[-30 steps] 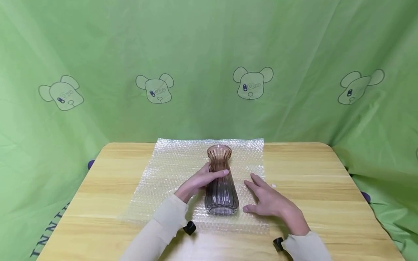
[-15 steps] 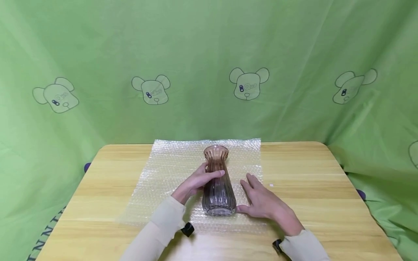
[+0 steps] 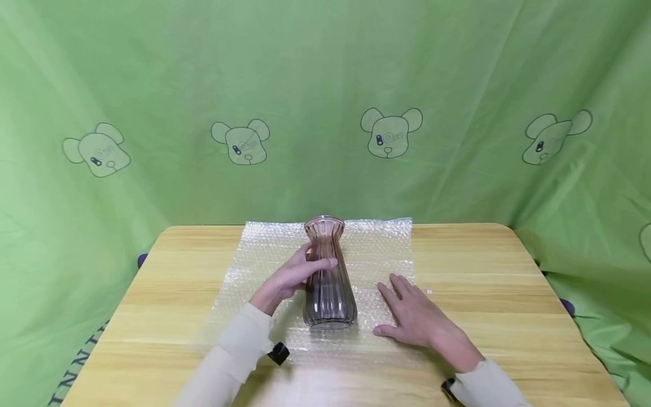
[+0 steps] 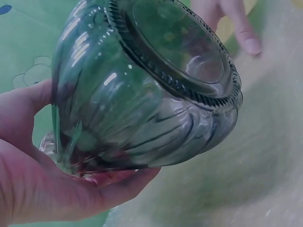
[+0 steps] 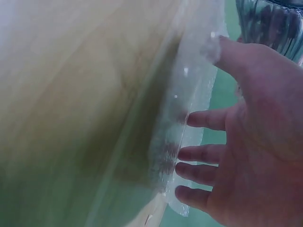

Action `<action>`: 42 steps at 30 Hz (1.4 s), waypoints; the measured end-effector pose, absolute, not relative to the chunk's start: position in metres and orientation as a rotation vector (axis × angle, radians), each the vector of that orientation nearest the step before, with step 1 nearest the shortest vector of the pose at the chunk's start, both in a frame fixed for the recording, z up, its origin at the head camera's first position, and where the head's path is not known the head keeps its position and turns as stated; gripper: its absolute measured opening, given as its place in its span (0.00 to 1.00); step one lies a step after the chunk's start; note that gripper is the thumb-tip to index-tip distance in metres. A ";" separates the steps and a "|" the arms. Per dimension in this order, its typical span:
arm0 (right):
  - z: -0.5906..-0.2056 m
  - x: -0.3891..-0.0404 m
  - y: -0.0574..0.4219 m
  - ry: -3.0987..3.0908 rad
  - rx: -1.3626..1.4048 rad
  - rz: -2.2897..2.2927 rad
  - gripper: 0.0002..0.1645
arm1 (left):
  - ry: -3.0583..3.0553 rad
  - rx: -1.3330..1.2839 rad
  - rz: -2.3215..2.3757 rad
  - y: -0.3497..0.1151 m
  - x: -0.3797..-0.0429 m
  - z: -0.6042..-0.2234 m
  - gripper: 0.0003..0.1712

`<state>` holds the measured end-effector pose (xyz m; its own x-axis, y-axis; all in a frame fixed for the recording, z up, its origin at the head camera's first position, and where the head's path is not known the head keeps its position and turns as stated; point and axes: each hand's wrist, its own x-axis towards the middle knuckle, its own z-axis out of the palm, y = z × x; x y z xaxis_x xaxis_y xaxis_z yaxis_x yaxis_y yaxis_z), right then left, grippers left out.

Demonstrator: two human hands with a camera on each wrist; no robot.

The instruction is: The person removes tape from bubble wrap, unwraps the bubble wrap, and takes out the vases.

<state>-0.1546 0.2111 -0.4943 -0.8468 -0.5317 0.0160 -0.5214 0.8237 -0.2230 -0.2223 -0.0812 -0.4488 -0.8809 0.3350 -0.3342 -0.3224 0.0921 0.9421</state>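
A ribbed glass vase (image 3: 329, 294), pinkish at its flared rim and smoky grey toward its base, is tilted with the rim pointing to the back. My left hand (image 3: 295, 275) grips it round the narrower middle, thumb across the top and fingers underneath. In the left wrist view, the vase's scalloped base (image 4: 177, 61) faces the camera, and bubble wrap shows past it. My right hand (image 3: 414, 316) lies palm down, fingers spread and fairly straight, over the right side of the clear bubble wrap (image 3: 376, 243). Fingertips (image 5: 203, 119) touch the wrap near its edge in the right wrist view.
The bubble wrap lies on a light wooden table (image 3: 483, 260), its far side reaching the table's back edge. A small white scrap (image 3: 429, 291) is right of the wrap. Green curtain (image 3: 325, 68) with bear-head prints hangs behind and at both sides.
My left hand has carried the vase leftward and slightly up, away from my right hand. The right hand has stayed over the wrap's right side, its thumb now apart from the vase's base.
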 end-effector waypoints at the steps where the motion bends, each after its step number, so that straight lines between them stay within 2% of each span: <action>1: -0.494 -0.154 0.212 2.957 -0.859 -0.341 0.59 | 1.912 0.010 1.841 -0.084 -0.223 -0.446 0.60; 13: -0.494 -0.147 0.217 2.949 -0.833 -0.397 0.59 | 1.868 -0.064 1.983 -0.106 -0.236 -0.429 0.55; 24: -0.498 -0.143 0.223 2.971 -0.855 -0.383 0.59 | 1.850 -0.121 2.183 -0.116 -0.247 -0.424 0.41; 31: -0.502 -0.143 0.228 3.020 -0.927 -0.376 0.58 | 1.996 -0.054 2.209 -0.117 -0.254 -0.408 0.48; 38: -0.495 -0.140 0.232 2.971 -0.905 -0.396 0.53 | 2.018 -0.062 2.235 -0.116 -0.262 -0.395 0.49; 42: -0.492 -0.138 0.233 2.953 -0.874 -0.430 0.51 | 2.052 -0.062 2.255 -0.113 -0.268 -0.392 0.56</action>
